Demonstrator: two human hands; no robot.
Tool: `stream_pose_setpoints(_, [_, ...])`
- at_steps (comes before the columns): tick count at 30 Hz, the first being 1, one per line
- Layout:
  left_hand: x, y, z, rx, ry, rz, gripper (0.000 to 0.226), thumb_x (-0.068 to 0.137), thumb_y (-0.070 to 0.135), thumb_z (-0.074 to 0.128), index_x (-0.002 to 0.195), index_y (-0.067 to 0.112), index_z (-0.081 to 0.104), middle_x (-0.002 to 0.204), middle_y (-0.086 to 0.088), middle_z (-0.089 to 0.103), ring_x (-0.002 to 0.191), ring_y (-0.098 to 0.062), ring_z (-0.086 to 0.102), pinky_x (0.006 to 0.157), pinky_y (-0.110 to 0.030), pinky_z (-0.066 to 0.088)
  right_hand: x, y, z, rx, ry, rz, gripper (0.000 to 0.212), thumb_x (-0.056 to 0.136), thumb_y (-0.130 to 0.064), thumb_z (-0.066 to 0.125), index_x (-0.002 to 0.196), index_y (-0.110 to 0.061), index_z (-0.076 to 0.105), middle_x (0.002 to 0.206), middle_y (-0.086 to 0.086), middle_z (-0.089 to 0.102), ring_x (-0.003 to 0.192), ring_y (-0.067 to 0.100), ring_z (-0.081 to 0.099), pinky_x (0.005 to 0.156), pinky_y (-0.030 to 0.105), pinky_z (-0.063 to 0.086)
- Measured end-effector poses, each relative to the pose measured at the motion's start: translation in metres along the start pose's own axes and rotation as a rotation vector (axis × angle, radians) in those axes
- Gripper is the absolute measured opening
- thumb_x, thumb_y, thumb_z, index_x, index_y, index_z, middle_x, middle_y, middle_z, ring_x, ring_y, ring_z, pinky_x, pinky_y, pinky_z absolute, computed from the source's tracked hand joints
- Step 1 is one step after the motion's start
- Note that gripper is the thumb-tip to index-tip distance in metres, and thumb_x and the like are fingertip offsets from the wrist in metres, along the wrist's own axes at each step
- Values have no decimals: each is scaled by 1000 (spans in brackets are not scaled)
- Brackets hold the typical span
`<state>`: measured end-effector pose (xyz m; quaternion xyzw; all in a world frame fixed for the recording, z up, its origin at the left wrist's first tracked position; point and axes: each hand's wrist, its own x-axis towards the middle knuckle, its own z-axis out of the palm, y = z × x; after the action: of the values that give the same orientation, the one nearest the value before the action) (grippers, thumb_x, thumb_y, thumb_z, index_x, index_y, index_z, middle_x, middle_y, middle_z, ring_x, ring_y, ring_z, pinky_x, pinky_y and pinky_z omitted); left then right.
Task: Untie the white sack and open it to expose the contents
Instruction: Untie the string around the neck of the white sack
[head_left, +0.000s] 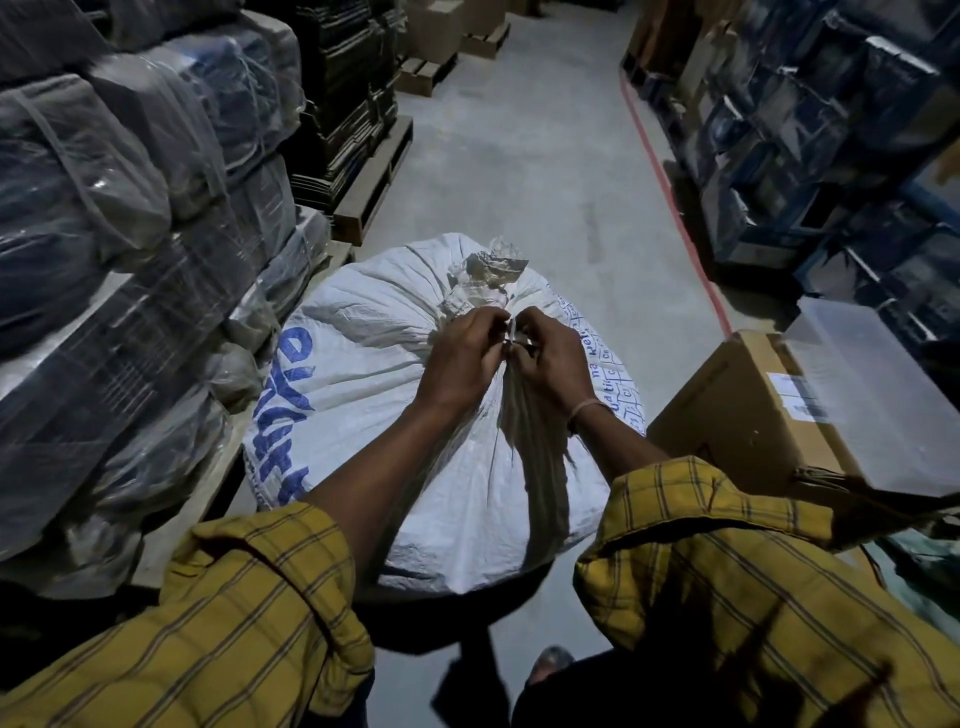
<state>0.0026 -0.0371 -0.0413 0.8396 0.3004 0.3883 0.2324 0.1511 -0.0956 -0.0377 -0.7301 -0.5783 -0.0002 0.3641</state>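
Observation:
A large white woven sack (363, 374) with blue lettering stands on the concrete floor right in front of me. Its mouth is gathered into a bunched neck (485, 278) with clear plastic liner sticking out on top. A thin white tie (511, 332) runs just below the neck. My left hand (462, 358) and my right hand (550, 358) meet at the tie, fingers pinched on it from either side. The sack's contents are hidden.
Plastic-wrapped dark bundles (130, 234) are stacked on pallets at the left. A cardboard box (769, 415) with a clear lid on it sits close at the right. Blue-wrapped goods (857, 130) line the right side behind a red floor line (670, 192). The aisle (519, 156) runs ahead.

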Motion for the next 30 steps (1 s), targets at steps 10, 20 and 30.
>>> stream_pose_setpoints(10, [22,-8,10,178,-92,108,20,87,11,71,107,13,70,102,-8,66,93,-35,61,78,-46,50,6,11,-10,-18,-24,10,18,76,-19,70,84,-21,54,62,-8,49,62,19,45,59,32,39])
stream_pose_setpoints(20, [19,-13,14,317,-120,151,12,84,18,68,95,12,68,96,-9,60,87,-33,55,70,-43,45,-2,-2,-5,-62,12,49,21,72,-25,72,81,-18,55,64,-7,52,59,19,47,56,29,34])
stream_pose_setpoints(30, [26,-34,-9,263,-141,137,21,90,18,74,110,14,70,107,-9,67,95,-34,63,71,-37,47,-10,13,-16,-15,-2,123,21,77,-19,67,76,-26,47,60,1,62,58,20,60,55,37,48])
